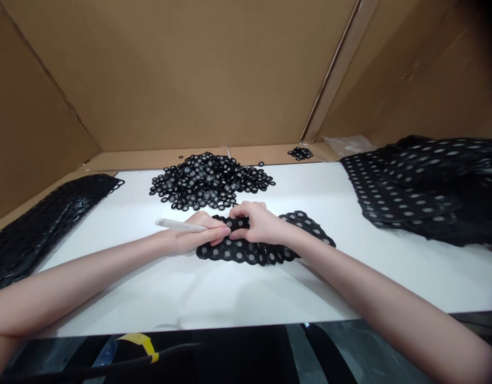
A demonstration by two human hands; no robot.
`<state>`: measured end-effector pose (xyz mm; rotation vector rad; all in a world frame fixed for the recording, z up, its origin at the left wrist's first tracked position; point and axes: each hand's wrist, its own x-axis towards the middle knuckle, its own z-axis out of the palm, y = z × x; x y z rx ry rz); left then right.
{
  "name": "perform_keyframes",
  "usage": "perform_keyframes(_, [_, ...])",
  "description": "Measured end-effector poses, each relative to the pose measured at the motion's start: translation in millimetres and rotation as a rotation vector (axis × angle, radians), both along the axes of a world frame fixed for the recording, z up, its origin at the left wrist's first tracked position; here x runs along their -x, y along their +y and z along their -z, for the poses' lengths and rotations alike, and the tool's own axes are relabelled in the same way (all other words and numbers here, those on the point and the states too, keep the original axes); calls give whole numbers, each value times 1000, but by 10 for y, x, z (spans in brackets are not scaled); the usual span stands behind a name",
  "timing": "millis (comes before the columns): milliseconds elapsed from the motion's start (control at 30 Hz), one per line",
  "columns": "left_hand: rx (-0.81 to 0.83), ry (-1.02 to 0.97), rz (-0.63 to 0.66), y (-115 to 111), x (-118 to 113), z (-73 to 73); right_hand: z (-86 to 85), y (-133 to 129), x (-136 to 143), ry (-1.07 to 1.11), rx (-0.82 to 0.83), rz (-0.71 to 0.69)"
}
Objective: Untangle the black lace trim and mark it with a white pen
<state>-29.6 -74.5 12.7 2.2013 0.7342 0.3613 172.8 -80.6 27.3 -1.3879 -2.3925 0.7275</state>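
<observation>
A black sheet of joined rings with pale round centres (239, 255) lies on the white board. My left hand (201, 233) is closed around a white pen-like tool (177, 225), its fingertips at the sheet's upper left part. My right hand (256, 223) pinches the same sheet just to the right, thumb and forefinger curled close to my left fingertips. Part of the sheet is hidden under my right hand and wrist. Behind both hands is a heap of loose black rings (208, 178).
Black ring sheets in a long stack (49, 224) lie at the left. A large crumpled dotted black sheet (414, 186) covers the right side. A small pile of rings (300, 153) sits at the back, before cardboard walls (206, 74). The white board's (150, 309) front edge is near me.
</observation>
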Motion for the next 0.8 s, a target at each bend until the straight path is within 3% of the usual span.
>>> perform_keyframes(167, [-108,-13,12,-55,15,-36,-31,5,-52,-121,56,-67])
perform_keyframes(300, [-166,-43,15,-129,48,-77,-53,1,-34,-145,106,-40])
perform_keyframes(433, [-65,-114,-64,-226,77,-119,-84,-11,-21,-135,130,-21])
perform_keyframes(800, [51,-83,-39,-210,60,-76,-70,-11,-48,-9,152,-95])
